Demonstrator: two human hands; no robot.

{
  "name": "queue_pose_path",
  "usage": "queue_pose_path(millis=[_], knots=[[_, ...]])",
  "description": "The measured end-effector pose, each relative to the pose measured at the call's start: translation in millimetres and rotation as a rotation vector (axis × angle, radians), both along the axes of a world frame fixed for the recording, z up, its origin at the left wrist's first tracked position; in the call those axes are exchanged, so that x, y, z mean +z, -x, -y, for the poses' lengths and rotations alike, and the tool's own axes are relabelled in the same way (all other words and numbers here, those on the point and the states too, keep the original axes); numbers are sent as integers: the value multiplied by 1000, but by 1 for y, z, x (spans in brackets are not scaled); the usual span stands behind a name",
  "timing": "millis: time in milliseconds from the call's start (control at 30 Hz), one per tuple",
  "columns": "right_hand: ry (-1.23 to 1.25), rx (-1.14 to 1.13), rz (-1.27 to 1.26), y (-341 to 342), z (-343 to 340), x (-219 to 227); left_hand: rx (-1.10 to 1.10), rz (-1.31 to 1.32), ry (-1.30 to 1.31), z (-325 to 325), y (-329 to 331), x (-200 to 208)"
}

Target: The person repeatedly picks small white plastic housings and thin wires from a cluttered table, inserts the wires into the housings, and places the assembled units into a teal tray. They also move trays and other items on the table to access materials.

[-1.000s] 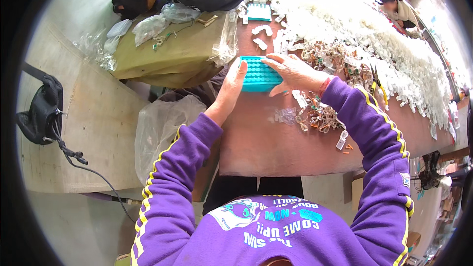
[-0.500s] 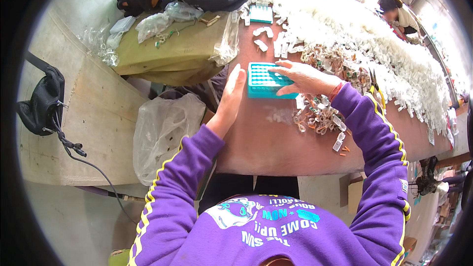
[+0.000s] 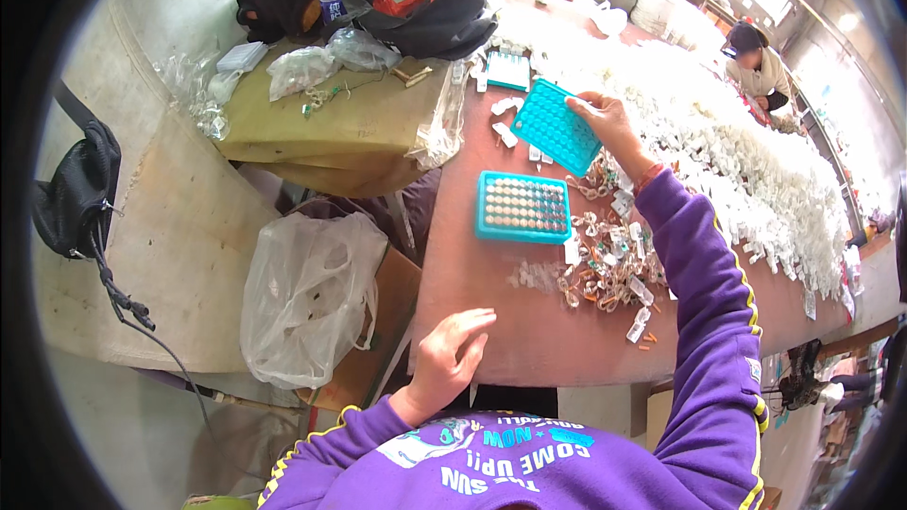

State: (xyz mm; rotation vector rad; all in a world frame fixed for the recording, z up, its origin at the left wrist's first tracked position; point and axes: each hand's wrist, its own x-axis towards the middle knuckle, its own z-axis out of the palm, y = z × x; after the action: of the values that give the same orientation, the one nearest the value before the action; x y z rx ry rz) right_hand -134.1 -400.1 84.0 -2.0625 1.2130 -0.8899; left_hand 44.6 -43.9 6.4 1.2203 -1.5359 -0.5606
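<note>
My right hand [image 3: 609,127] grips a thin teal tray [image 3: 557,130] with rows of round dimples, pinched at its far right corner and held tilted above the table. Below it on the table lies a teal box [image 3: 521,235], uncovered, filled with rows of round silvery pieces [image 3: 520,205] that look like button cells. Near the table's front edge hovers my left hand [image 3: 449,361], its fingers loosely extended and thumb apart, with nothing visible in it. Just right of the box is a tangle of small wired parts with clear tabs [image 3: 605,260].
A huge heap of small white translucent pieces [image 3: 727,142] covers the table's right and far side. Another teal tray [image 3: 507,70] lies farther back. At left stand an olive-covered surface [image 3: 350,123], a black bag [image 3: 416,9] and a clear plastic bag [image 3: 307,302]. Another person [image 3: 761,76] sits far right.
My right hand has lifted the dimpled teal tray off the box, up and away, exposing the round pieces. My left hand has drawn back from beside the box toward my body.
</note>
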Motion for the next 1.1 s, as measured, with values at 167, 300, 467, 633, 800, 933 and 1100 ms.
queue_pose_path(millis=[167, 300, 467, 633, 800, 933, 1100], knots=[[-536, -59, 414, -5, 68, -32, -13, 49, 13, 0, -13, -9], [-593, -34, 680, -35, 126, -69, -86, 57, 33, 1, -15, -13], [-533, -75, 765, -72, 177, -108, -70, 55, 44, 1, -19, -19], [-521, -274, 455, -91, 189, -113, -97, 9, 16, 1, -21, -21], [-578, -85, 560, -83, 181, -109, -118, -4, -1, 1, -22, -22], [-612, -8, 621, -71, 175, -101, -108, 4, 17, 4, -21, -22], [-572, 29, 574, -47, 138, -54, -156, -126, -58, 5, -25, -7]])
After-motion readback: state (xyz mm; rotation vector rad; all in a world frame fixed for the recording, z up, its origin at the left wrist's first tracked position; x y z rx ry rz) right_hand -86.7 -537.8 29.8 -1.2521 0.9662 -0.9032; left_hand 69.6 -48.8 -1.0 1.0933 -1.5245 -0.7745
